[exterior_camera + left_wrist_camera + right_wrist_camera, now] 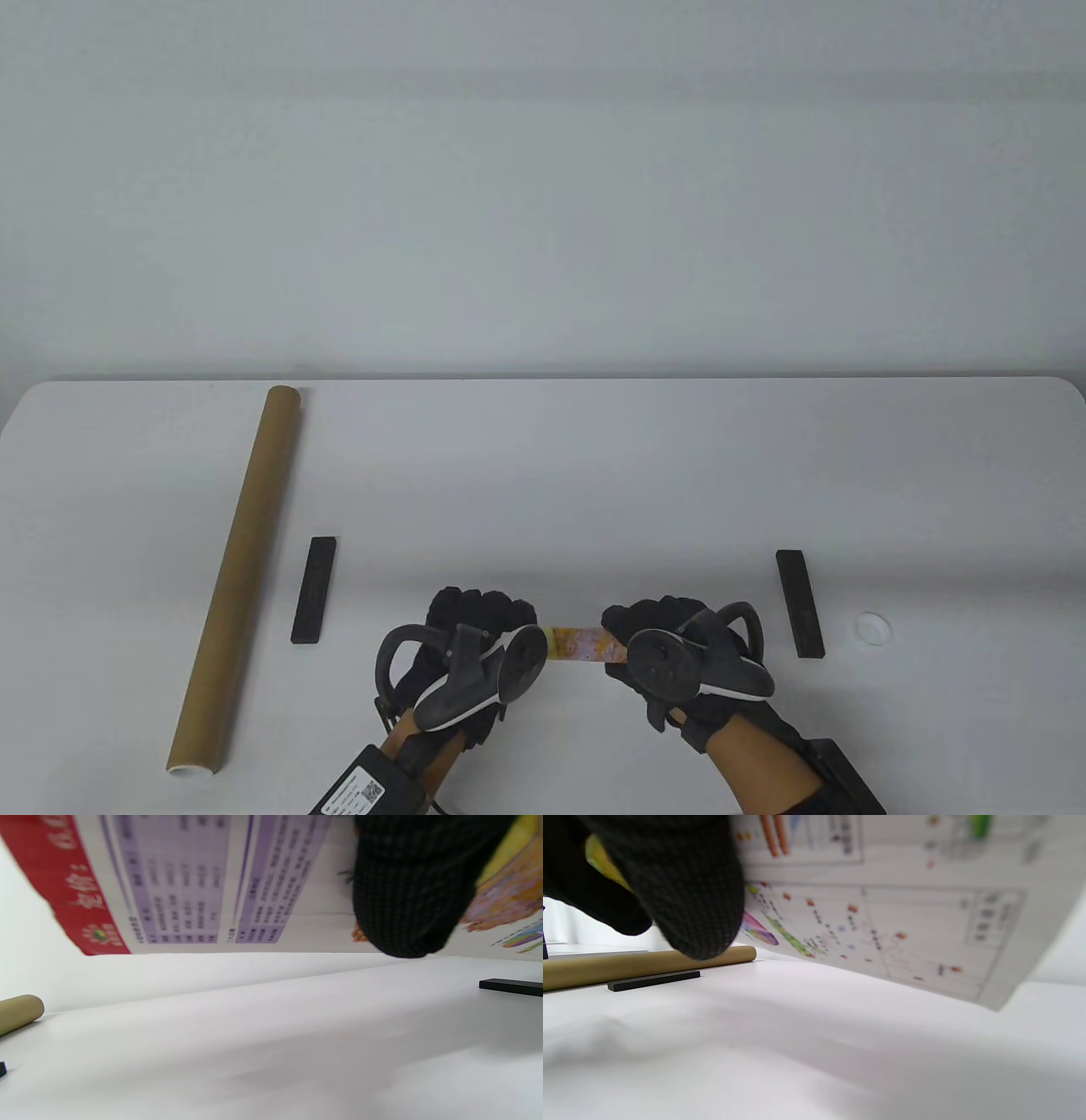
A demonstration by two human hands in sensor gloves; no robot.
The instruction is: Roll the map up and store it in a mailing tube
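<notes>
Between left hand (462,658) and right hand (679,658), at 6 o'clock: gripped map (577,643), colourful sliver showing, mostly hidden. Tube (237,577) at 9.

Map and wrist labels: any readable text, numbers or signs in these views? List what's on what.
No text can be read in any view.
Map: red band with pale characters and purple tables of print, all too blurred.
Map in the right wrist view: legend boxes and small labels, blurred.
Label on the left wrist unit: QR code and tiny print, too small.
</notes>
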